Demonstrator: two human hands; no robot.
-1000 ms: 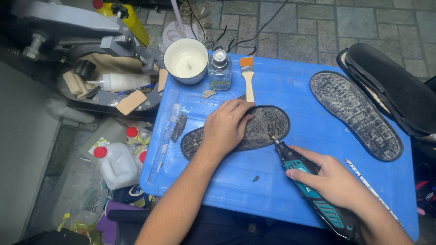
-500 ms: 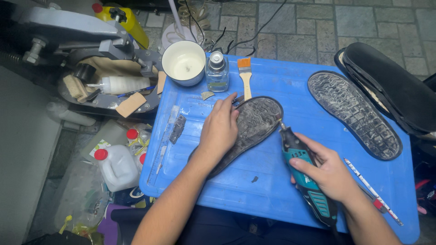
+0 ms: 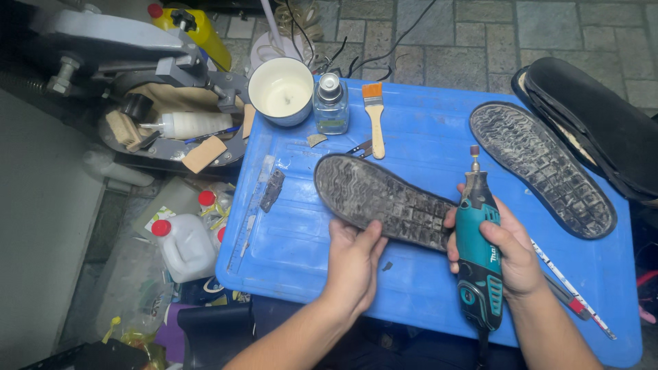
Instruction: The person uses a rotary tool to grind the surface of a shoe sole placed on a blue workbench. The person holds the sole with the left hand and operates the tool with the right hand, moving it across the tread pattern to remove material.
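A black rubber shoe sole (image 3: 373, 195) lies tread-up on the blue plastic work surface (image 3: 425, 130), running from upper left to lower right. My left hand (image 3: 353, 264) grips its near edge, thumb on the tread. My right hand (image 3: 504, 250) holds a teal rotary tool (image 3: 476, 240) upright, its small grinding tip pointing away and clear of the sole; the fingers of that hand also touch the sole's right end.
A second black sole (image 3: 541, 168) lies at the right, with a black shoe (image 3: 593, 127) beyond it. At the back stand a white cup (image 3: 281, 89), a glass bottle (image 3: 330, 103) and an orange-handled brush (image 3: 375, 120). Jugs (image 3: 181, 243) and clutter fill the floor at left.
The sole has been turned round and now points the other way, slid toward me. My left hand moved from its top to its near edge. The rotary tool lifted off the sole and stands upright.
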